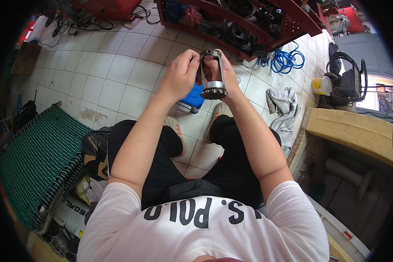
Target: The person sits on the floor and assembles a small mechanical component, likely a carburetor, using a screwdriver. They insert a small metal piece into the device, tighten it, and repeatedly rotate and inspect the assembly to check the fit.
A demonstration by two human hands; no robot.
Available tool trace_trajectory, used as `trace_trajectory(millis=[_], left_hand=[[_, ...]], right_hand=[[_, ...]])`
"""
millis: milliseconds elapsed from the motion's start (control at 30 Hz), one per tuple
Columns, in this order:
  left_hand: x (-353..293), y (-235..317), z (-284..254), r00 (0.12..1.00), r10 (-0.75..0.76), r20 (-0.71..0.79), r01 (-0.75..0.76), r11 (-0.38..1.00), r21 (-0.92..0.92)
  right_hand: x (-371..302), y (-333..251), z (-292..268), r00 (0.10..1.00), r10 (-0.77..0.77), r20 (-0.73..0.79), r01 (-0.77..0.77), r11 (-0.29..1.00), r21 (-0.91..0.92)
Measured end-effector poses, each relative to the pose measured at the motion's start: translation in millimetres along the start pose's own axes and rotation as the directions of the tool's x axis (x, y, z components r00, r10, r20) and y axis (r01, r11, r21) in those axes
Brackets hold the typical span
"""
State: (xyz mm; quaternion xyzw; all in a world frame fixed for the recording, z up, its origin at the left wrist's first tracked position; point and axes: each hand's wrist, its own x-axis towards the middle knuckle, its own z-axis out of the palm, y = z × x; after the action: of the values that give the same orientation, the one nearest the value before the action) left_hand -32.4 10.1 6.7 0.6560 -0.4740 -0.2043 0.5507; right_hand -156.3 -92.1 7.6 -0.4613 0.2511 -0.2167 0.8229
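Between my left hand (181, 75) and right hand (230, 75): metal frame (213, 85), gripped from both sides.
The frame is raised off the floor (122, 94), its toothed rim at the lower end in view. My left hand is clenched on its left side; my right hand grasps its right side. Fingers (211, 67) show through the opening; which hand they belong to, I cannot tell. Below both hands is the blue case (192, 100), partly hidden. To the right of my right hand lie the blue hose (287, 61) and, nearer my body, the grey cloth (282, 105). The red rack (305, 26) stands beyond my hands.
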Motion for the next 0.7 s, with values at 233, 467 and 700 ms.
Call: trace_trajectory(millis=[233, 467, 700], left_hand=[[-0.3, 8.0, 0.7, 0.99, -0.138, -0.003, 0.138, 0.988, -0.07], [1.6, 8.1, -7.3, 0.995, -0.075, 0.06, 0.087, 0.969, -0.231], [2.2, 0.5, -3.9, 0.998, -0.012, 0.056, 0.018, 0.994, -0.105]], right_hand=[[-2.2, -2.5, 2.6, 1.0, 0.009, 0.011, -0.009, 1.0, 0.018], [0.0, -3.5, 1.3, 1.0, -0.001, -0.005, 0.001, 1.0, 0.019], [-1.7, -2.5, 1.9, 1.0, 0.014, 0.016, -0.015, 0.999, 0.03]])
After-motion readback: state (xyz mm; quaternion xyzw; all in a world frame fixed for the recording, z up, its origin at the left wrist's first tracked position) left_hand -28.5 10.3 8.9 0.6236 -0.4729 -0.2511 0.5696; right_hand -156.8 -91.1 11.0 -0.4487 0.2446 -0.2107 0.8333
